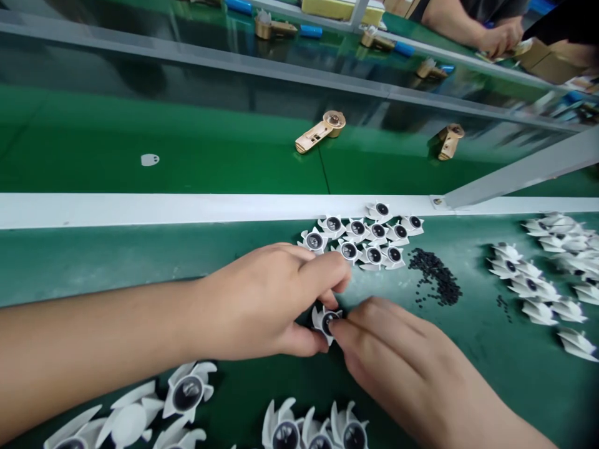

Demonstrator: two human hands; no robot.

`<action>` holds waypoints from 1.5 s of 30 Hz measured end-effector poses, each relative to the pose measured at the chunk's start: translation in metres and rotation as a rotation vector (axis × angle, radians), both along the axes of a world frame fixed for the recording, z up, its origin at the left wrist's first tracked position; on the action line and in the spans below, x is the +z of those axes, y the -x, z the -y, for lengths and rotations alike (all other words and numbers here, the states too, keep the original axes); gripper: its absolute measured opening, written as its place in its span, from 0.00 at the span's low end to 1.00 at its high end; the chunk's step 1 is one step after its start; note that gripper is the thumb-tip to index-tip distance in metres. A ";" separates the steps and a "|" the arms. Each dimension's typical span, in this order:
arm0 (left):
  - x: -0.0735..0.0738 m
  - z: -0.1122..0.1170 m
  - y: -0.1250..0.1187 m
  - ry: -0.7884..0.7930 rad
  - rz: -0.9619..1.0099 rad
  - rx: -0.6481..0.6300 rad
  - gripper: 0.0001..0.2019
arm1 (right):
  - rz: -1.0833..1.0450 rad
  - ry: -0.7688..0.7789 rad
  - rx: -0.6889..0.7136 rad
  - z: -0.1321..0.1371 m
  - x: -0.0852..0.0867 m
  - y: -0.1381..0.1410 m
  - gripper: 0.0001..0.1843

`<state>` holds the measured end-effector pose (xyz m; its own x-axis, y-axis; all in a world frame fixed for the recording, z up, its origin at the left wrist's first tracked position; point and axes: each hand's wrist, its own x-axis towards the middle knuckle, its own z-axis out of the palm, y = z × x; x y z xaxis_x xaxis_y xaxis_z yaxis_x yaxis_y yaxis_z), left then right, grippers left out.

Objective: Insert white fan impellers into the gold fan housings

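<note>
A small white fan blade wheel (320,319) with a dark hub is pinched between the thumb and fingers of my left hand (276,299). The fingertips of my right hand (393,355) press together at the wheel's hub; anything between them is hidden. Several more fan wheels (374,254) sit just beyond my hands with their dark hubs facing up. To their right lies a loose pile of tiny black pieces (435,277). Nearer to me, larger-looking fan wheels (187,391) lie below my left forearm, and others (286,433) stand in a row at the bottom edge.
White fan wheels (533,284) are heaped at the right. A white rail (187,209) borders the green bench. Beyond it, gold-coloured fan housings (322,132) and a white tag (150,159) lie on a green surface. A slanted metal bar (524,165) crosses at right. Another person's hands (500,38) show top right.
</note>
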<state>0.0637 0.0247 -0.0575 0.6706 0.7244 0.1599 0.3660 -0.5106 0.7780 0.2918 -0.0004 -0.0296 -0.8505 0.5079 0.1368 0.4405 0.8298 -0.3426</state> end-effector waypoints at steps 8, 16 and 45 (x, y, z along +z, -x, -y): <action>-0.001 0.001 0.004 -0.016 -0.033 -0.022 0.20 | -0.001 -0.134 -0.126 0.003 -0.004 -0.030 0.17; 0.007 0.003 0.005 0.032 0.094 0.042 0.18 | -0.213 0.218 -0.528 0.007 0.006 -0.031 0.14; 0.057 -0.071 0.015 -0.010 -0.469 0.583 0.12 | -0.996 1.276 -0.519 -0.048 0.020 -0.016 0.17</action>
